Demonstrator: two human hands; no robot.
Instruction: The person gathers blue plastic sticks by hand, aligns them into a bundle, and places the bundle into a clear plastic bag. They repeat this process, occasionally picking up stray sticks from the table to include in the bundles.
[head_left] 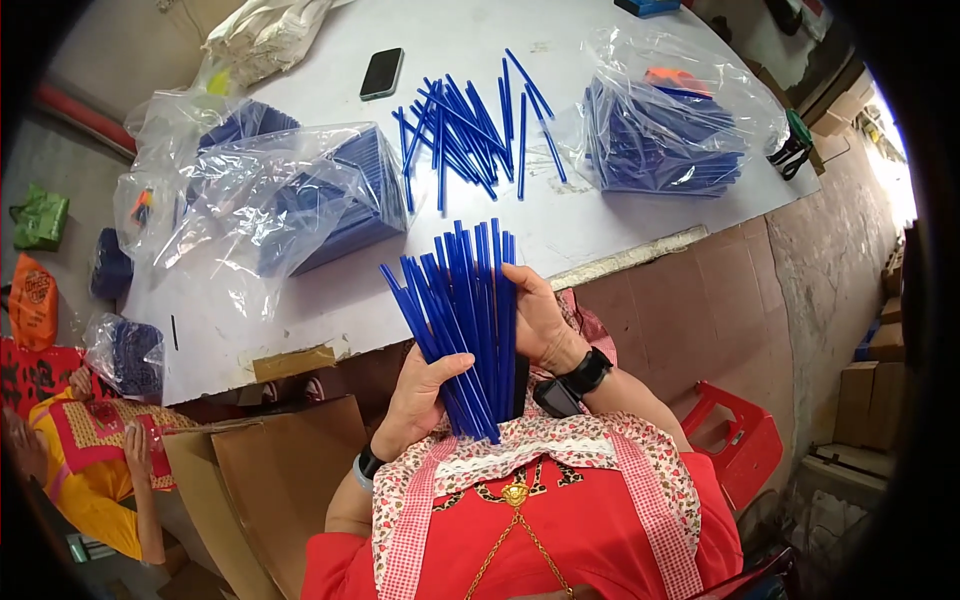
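I judge the bundle of blue plastic sticks (465, 320) light, stiff and slippery, best gripped low around its gathered end. My left hand (415, 395) wraps that base; my right hand (535, 320) presses its side. It fans toward twelve o'clock, slim, glossy, uniform blue.

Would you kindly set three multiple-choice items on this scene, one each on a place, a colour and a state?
1. Where does the phone lie?
A. on the grey table
B. on the red stool
C. in the cardboard box

2. What colour are the sticks held in both hands?
A. green
B. blue
C. white

3. How are the loose sticks on the table?
A. bagged
B. tied up
C. scattered

Key: 1 A, it rests on the tabletop beyond the bags; 2 B, the bundle between left hand and right hand is blue; 3 C, they lie crisscrossed in the open.
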